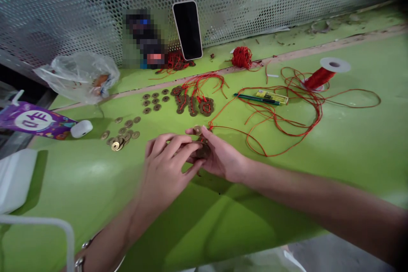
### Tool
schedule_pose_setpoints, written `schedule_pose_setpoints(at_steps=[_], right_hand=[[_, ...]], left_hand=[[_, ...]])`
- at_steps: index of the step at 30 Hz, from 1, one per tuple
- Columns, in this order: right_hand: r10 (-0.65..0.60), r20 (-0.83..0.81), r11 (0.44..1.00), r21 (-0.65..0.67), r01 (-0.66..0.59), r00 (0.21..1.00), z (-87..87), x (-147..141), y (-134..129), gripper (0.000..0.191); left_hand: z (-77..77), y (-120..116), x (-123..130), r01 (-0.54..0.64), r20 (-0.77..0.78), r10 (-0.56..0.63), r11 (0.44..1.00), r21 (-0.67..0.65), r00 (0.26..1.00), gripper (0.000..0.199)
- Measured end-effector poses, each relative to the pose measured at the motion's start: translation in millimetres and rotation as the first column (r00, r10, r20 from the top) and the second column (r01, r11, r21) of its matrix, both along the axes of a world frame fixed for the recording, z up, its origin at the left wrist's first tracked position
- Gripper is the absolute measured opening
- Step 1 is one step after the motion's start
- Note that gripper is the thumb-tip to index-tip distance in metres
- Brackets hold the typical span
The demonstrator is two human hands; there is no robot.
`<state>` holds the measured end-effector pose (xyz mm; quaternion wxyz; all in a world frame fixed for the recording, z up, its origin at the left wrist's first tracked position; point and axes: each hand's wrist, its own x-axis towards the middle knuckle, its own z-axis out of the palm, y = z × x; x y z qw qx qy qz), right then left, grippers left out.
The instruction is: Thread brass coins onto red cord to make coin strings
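Note:
Both my hands meet over the green table, closed around a small cluster of holed brass coins (202,151) strung on red cord (211,125). My left hand (172,157) pinches the cluster from the left, its fingertips partly covering the coins. From the right, my right hand (223,155) grips the same coins, with one coin (197,129) showing near its thumb and index finger. The cord runs from the cluster towards loose loops on the right. Finished-looking coin strings with red tails (206,106) lie just beyond my hands.
Loose coins (123,131) lie to the left, with rows of coins (155,101) behind them. A cord spool (320,75), green pen (255,99), yellow lighter (270,97), red cord ball (242,58) and phone (188,29) stand around. A plastic bag (79,76) and purple packet (35,120) lie left.

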<state>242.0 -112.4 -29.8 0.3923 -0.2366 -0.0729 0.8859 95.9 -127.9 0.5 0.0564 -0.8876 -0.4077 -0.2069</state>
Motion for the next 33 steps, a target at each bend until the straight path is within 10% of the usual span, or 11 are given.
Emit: schedule_pose_setpoints(at_steps=[14,33], right_hand=[[0.098,0.006,0.943,0.318,-0.095,0.995,-5.8,-3,-9,0.033],[0.136,0.003,0.982,0.131,-0.135,0.991,-5.8,-1,-7,0.046]], left_hand=[[8.8,12,-3,-0.182,0.276,0.184,0.983,-0.033,0.944,0.015],[5.8,10,-1,-0.108,0.19,0.113,0.993,-0.038,0.975,0.016]])
